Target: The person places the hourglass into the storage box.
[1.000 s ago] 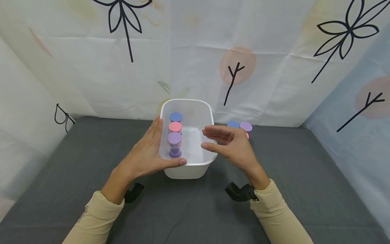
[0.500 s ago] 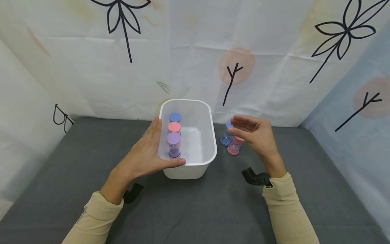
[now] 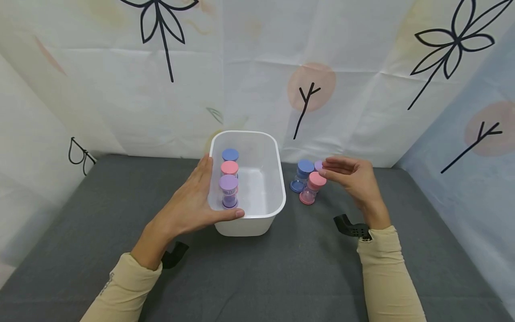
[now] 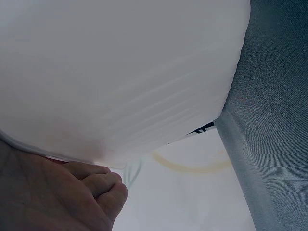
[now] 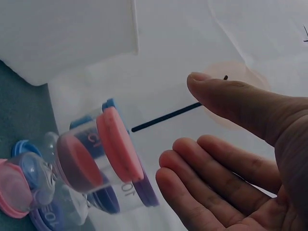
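My left hand holds the near left corner of a white plastic bin, fingers along its left side and thumb over the front rim. Inside the bin, a blue sand timer, a pink sand timer and a purple sand timer stand in a row by the left wall. On the cloth to the right are another blue timer, pink timer and purple timer, the last partly hidden. Beside them my right hand hovers, thumb and fingers apart, nothing held.
A dark grey cloth covers the table. Behind the bin rises a white printed backdrop, with side panels at left and right. Each wrist wears a black strap mount.
My right hand has moved from over the bin's right rim to the right, uncovering the timers on the cloth. My left hand stays on the bin.
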Available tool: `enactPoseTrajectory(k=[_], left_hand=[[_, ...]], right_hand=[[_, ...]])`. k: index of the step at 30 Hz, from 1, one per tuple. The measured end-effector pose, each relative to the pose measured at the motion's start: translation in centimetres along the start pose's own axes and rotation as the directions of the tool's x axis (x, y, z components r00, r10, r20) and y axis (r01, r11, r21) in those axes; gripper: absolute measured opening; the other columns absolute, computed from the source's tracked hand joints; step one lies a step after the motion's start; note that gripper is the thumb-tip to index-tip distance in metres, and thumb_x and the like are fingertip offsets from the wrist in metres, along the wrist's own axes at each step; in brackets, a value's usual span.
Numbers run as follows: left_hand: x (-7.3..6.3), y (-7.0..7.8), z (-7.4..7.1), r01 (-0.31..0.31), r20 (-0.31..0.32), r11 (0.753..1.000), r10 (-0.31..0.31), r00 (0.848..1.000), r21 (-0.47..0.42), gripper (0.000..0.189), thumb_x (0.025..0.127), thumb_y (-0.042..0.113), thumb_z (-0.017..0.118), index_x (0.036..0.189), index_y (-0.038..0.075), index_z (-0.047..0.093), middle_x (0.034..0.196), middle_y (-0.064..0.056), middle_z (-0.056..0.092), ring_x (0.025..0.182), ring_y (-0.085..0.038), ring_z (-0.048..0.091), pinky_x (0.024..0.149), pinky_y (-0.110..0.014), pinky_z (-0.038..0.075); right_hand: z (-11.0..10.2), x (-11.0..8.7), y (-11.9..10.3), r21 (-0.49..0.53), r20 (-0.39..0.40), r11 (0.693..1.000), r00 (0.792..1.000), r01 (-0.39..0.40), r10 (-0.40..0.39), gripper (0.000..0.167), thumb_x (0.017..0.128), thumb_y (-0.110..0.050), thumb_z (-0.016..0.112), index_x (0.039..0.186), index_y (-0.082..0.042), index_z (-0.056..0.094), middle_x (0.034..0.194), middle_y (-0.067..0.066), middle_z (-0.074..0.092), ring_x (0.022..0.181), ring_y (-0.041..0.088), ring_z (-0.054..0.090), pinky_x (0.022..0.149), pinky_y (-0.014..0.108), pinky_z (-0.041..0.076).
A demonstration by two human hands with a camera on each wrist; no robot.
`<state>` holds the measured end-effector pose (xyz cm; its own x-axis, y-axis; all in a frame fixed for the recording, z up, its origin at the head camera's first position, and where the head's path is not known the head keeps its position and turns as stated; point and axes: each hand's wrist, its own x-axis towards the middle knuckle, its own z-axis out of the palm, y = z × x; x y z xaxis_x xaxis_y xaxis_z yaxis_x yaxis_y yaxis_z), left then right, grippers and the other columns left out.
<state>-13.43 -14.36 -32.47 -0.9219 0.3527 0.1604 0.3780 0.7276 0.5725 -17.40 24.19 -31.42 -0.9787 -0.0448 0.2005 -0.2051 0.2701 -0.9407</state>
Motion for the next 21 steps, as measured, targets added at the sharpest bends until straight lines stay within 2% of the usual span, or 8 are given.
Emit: enactPoseTrajectory(k=[12, 21], left_hand=[[0.1, 0.1, 0.2, -0.029, -0.021, 0.999, 0.028, 0.999, -0.02, 0.138, 0.071, 0.074, 0.077, 0.163, 0.013, -0.006, 0.17, -0.003, -0.004, 0.155, -0.026, 0.003, 0.118, -0.059, 0.022], [0.1, 0.0, 0.1, -0.013, -0.01, 1.0, 0.013, 1.0, -0.006, 0.138, 0.072, 0.075, 0.076, 0.163, 0.012, -0.006, 0.17, -0.005, -0.005, 0.155, -0.026, 0.002, 0.118, -0.059, 0.021]], right_hand=[[-1.4, -0.5, 0.1, -0.079, 0.026, 0.997, 1.0, -0.014, 0.016, 0.048, 0.089, -0.011, 0.081, 0.127, 0.011, 0.063, 0.106, -0.001, 0.074, 0.097, 0.007, 0.071, 0.083, 0.02, 0.055], [-1.5, -1.0, 0.6, -0.197, 0.036, 0.98, 0.998, -0.039, 0.047, 0.048, 0.089, -0.02, 0.082, 0.126, 0.006, 0.066, 0.114, 0.013, 0.073, 0.096, 0.006, 0.07, 0.082, 0.019, 0.053]])
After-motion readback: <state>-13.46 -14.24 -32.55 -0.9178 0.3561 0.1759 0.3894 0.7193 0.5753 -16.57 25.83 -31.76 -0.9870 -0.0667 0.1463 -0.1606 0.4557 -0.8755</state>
